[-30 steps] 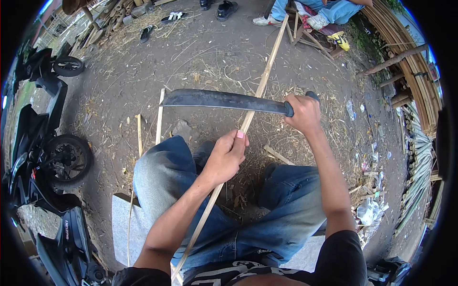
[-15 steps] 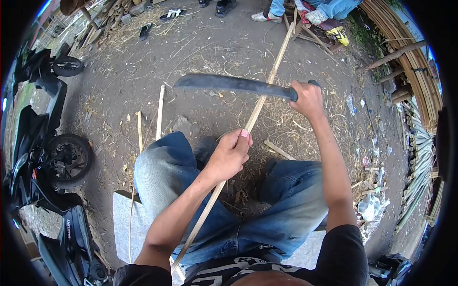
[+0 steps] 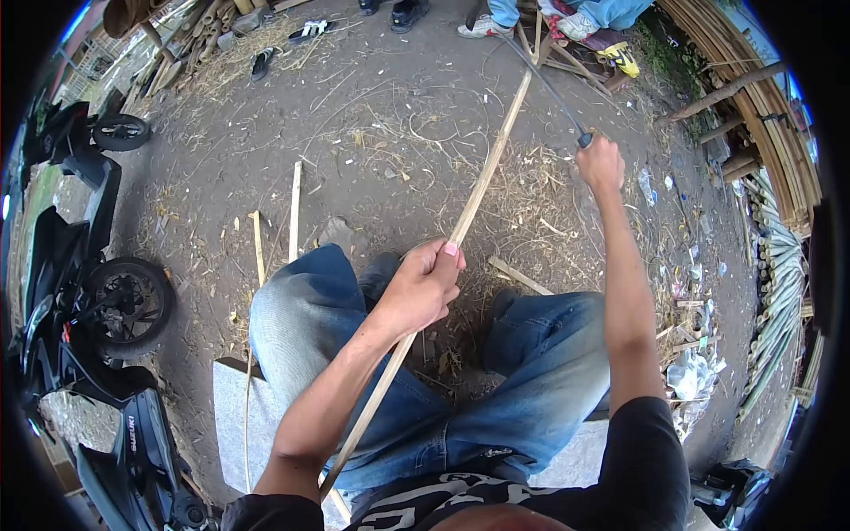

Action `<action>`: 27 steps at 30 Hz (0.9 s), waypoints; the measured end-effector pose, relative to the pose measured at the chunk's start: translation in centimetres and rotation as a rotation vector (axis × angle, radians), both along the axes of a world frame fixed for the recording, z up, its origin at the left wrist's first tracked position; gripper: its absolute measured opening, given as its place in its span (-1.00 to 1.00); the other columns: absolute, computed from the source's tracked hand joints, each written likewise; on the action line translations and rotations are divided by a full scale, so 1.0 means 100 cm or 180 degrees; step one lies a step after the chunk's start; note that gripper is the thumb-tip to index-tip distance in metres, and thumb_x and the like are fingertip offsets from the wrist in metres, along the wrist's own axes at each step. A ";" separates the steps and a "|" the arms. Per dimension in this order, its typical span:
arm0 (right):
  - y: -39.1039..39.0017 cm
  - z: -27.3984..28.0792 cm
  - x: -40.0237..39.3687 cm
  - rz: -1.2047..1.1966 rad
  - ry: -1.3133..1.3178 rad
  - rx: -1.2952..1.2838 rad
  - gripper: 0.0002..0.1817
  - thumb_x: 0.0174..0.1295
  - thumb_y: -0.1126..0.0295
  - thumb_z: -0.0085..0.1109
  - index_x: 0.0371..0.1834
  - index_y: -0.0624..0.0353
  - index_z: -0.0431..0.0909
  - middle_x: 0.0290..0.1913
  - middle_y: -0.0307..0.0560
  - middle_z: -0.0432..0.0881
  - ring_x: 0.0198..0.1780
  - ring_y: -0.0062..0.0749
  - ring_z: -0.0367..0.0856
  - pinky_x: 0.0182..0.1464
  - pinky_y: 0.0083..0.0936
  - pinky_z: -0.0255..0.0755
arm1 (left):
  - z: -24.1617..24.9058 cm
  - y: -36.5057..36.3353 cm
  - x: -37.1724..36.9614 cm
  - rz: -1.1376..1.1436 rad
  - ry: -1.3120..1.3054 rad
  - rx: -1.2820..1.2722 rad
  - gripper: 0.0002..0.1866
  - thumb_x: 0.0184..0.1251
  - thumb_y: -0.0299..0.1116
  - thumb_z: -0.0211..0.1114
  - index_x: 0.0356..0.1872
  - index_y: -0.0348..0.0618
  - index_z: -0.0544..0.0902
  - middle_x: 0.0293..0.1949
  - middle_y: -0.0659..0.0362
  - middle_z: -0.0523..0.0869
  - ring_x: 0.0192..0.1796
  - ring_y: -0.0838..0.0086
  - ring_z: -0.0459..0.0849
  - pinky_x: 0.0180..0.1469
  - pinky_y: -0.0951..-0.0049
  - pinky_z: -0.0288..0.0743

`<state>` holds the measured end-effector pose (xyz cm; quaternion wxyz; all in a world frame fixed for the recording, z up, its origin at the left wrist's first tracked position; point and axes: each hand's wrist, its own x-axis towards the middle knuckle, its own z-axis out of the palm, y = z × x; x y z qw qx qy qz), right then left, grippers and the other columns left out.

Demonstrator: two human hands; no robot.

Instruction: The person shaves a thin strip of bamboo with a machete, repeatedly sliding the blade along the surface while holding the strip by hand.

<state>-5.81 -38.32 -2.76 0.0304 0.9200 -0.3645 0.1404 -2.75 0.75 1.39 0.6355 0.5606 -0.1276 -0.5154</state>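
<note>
In the head view, the long strip (image 3: pixel 492 159) slants from between the person's legs, close to the lap, out over the dirt ground (image 3: pixel 372 186). The left hand (image 3: pixel 427 281) is closed around the strip, thumb along its upper face; one length of it runs out beyond this fist and another runs back beneath the wrist toward the lap.

The right hand (image 3: pixel 602 164) is to the right of the strip, apart from it, in a closed fist around the handle of the machete (image 3: pixel 556 96). The blade, seen nearly edge-on, reaches forward and left from the fist and passes by the strip's far end; whether they touch cannot be told.

To the left of the strip are two pale sticks, the white stick (image 3: pixel 295 212) and the shorter stick (image 3: pixel 258 246), with a motorbike (image 3: pixel 124 305) farther left. To the strip's right are a short wood piece (image 3: pixel 519 275) and, well apart, a pile of poles (image 3: pixel 783 292). Just past its far end are a co-worker's shoes (image 3: pixel 577 26).
</note>
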 end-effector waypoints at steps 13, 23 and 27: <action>0.058 0.009 -0.012 0.0457 -0.0835 0.0950 -0.77 0.14 0.28 0.24 -0.29 0.22 0.70 -0.34 0.31 0.70 -0.22 0.31 0.69 -0.13 0.03 0.54 | -0.008 -0.018 0.006 0.0215 0.0284 -0.0113 -0.65 0.72 -0.10 -0.13 -0.17 -0.14 0.46 -0.60 0.39 0.31 -0.72 0.73 0.22 -0.74 0.62 0.11; 0.103 0.008 -0.014 0.1745 -0.0586 0.0312 -0.89 -0.05 0.43 0.24 -0.41 0.13 0.61 -0.56 0.02 0.67 -0.51 0.03 0.68 -0.41 -0.11 0.53 | -0.008 -0.018 0.002 0.0006 0.1392 -0.0651 -0.48 0.65 0.22 -0.21 -0.19 -0.03 0.43 -0.68 0.47 0.11 -0.77 0.79 0.04 -0.81 0.71 -0.02; 0.106 0.012 -0.015 0.1771 -0.0599 0.0263 -0.89 -0.04 0.44 0.23 -0.40 0.12 0.61 -0.57 0.02 0.66 -0.51 0.03 0.68 -0.41 -0.12 0.53 | -0.011 -0.017 0.000 -0.0066 0.1435 -0.0592 -0.49 0.66 0.20 -0.22 -0.24 -0.02 0.40 -0.68 0.47 0.10 -0.77 0.78 0.04 -0.81 0.69 -0.03</action>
